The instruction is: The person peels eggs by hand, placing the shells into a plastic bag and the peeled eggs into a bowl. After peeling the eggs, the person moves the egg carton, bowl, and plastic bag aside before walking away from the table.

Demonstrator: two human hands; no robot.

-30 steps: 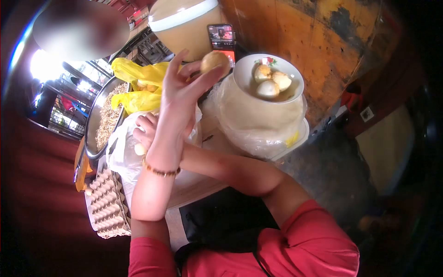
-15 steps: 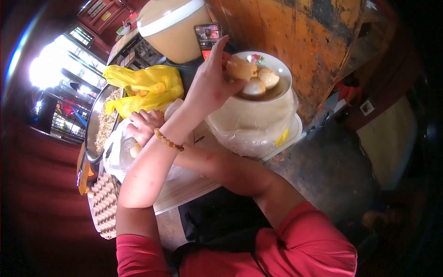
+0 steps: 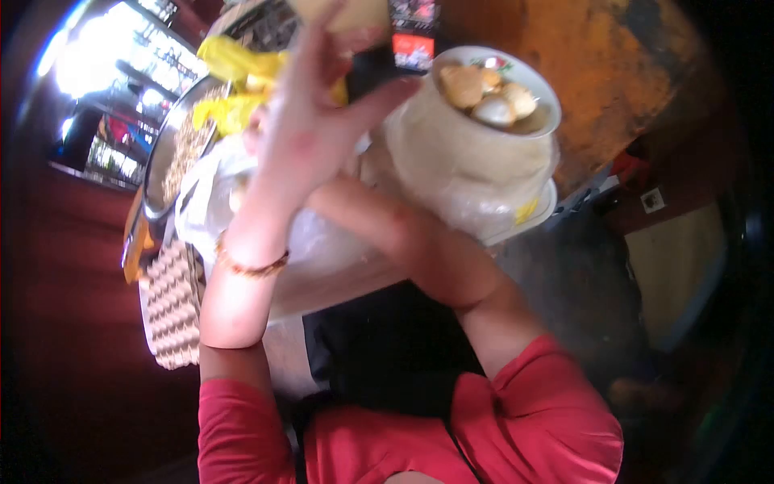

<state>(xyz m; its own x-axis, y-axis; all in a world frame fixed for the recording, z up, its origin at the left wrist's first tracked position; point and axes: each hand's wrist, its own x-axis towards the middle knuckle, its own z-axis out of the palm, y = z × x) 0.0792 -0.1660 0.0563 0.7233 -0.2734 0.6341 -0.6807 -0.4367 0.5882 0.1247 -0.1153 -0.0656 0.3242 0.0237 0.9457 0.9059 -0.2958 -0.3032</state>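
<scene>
My left hand (image 3: 310, 129), with a beaded bracelet (image 3: 254, 269) on its wrist, is raised with fingers spread and nothing in it. Left of the white bowl (image 3: 551, 121), it is slightly blurred. Brown pieces (image 3: 463, 85) and a pale egg (image 3: 493, 110) sit in liquid in the bowl. My right arm crosses beneath the left one; my right hand (image 3: 256, 133) is mostly hidden behind it, near the yellow bag (image 3: 234, 64) and the white plastic bag (image 3: 201, 198). Its fingers cannot be made out.
The bowl stands on a plastic-wrapped container (image 3: 459, 165). Behind is a lit phone (image 3: 414, 36). A metal basin (image 3: 159, 173) of shredded material is at the left, with egg trays (image 3: 171, 306) below it. A wooden panel (image 3: 572, 64) rises at the back right.
My left hand has let go of the brown piece, which now lies in the bowl, and has moved left and opened. The view has shifted, and my right hand is now mostly covered.
</scene>
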